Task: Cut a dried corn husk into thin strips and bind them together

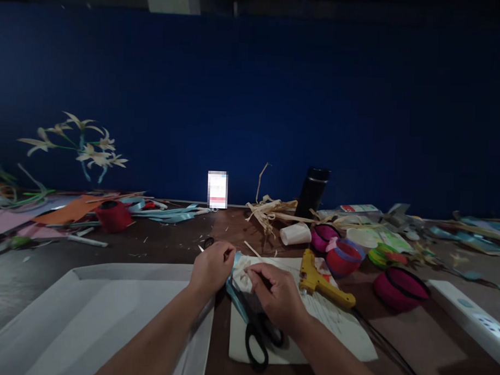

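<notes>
My left hand is closed, its fingers curled at the left edge of a crumpled whitish piece that looks like thin cloth or paper. The thumb and fingers of my right hand pinch the same piece from the right. Light-blue ribbon hangs below the fingers. Scissors with black handles lie under my right hand on a printed paper sheet; their blades are partly hidden. What exactly my left fingers grip is hidden. A yellow glue gun rests on the sheet, to the right.
A large white tray stands at left. Ribbon rolls, a paper cup and dry raffia lie beyond the sheet. A dark bottle, a lit phone and artificial flowers stand farther back. A power strip lies right.
</notes>
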A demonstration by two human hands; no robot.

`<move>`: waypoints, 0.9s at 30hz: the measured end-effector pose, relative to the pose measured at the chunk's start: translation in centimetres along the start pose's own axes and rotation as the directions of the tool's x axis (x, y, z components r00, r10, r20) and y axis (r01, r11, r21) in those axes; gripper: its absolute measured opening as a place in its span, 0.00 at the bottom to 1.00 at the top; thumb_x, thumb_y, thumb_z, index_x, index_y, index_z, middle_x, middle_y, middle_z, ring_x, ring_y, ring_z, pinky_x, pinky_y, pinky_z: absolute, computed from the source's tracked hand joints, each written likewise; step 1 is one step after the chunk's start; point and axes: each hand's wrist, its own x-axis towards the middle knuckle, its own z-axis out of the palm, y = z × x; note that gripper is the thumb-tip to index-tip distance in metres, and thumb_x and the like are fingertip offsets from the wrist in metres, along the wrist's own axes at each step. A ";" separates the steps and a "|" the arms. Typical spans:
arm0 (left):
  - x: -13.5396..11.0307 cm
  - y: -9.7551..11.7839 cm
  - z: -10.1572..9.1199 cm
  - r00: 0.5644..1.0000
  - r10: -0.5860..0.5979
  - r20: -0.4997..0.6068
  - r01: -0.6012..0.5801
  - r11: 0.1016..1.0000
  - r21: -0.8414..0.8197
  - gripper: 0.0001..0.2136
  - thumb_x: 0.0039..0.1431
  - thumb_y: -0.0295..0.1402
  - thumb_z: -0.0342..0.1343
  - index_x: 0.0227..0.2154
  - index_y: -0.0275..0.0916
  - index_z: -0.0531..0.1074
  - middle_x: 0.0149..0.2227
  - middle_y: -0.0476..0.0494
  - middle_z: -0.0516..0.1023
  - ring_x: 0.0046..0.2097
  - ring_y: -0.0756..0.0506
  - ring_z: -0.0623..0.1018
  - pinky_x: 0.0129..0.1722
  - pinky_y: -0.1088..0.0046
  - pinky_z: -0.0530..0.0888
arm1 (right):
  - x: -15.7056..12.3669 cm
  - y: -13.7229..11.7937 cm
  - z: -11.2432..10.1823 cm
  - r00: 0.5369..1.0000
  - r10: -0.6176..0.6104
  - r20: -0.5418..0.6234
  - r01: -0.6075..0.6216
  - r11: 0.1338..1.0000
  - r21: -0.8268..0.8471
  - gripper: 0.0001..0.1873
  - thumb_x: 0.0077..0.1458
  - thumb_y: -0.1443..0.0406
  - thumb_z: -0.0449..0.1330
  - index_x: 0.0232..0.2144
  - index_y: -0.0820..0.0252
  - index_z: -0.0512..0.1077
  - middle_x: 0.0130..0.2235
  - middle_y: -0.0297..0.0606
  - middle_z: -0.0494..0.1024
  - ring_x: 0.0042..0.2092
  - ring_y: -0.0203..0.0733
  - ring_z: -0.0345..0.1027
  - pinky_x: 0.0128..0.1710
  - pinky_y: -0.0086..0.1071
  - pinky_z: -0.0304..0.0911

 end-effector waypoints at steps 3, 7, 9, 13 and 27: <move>0.1 0.0 0.0 1.000 -0.006 -0.018 0.006 1.000 -0.009 0.08 0.56 0.31 0.48 0.27 0.41 0.72 0.32 0.49 0.76 0.34 0.50 0.72 0.32 0.76 0.61 | 0.0 0.0 -0.2 0.999 0.016 -0.052 -0.014 0.999 0.045 0.11 0.57 0.62 0.51 0.35 0.58 0.73 0.25 0.32 0.73 0.29 0.35 0.66 0.34 0.26 0.60; 0.1 -0.1 0.0 1.000 -0.010 -0.023 0.009 1.000 -0.027 0.09 0.56 0.32 0.47 0.28 0.41 0.72 0.32 0.49 0.76 0.33 0.50 0.72 0.32 0.76 0.61 | 0.2 0.2 -0.9 0.984 0.068 -0.162 -0.052 0.994 0.100 0.12 0.57 0.61 0.52 0.36 0.59 0.73 0.22 0.32 0.70 0.25 0.34 0.64 0.29 0.25 0.60; 0.0 -0.2 0.0 1.000 -0.007 -0.017 0.006 1.000 -0.030 0.09 0.56 0.32 0.47 0.28 0.41 0.72 0.32 0.49 0.76 0.33 0.50 0.72 0.32 0.76 0.61 | 0.3 0.3 -1.2 0.974 0.099 -0.203 -0.077 0.991 0.113 0.12 0.56 0.60 0.52 0.37 0.59 0.72 0.22 0.32 0.71 0.24 0.34 0.64 0.26 0.25 0.60; -0.1 -0.2 0.0 1.000 -0.015 0.006 0.015 1.000 -0.024 0.09 0.56 0.33 0.47 0.28 0.41 0.72 0.32 0.48 0.76 0.33 0.50 0.72 0.31 0.75 0.62 | 0.3 0.4 -1.5 0.960 0.119 -0.252 -0.086 0.986 0.140 0.13 0.56 0.59 0.53 0.38 0.61 0.72 0.22 0.33 0.71 0.22 0.33 0.63 0.22 0.24 0.58; 0.3 -0.9 0.7 1.000 -0.024 -0.004 0.024 0.999 0.038 0.10 0.56 0.39 0.46 0.31 0.45 0.72 0.35 0.51 0.77 0.36 0.48 0.73 0.32 0.76 0.62 | 1.4 -5.5 -11.3 0.696 0.230 -0.681 0.328 0.741 0.586 0.07 0.54 0.64 0.56 0.32 0.60 0.73 0.18 0.25 0.60 0.16 0.25 0.46 0.14 0.23 0.42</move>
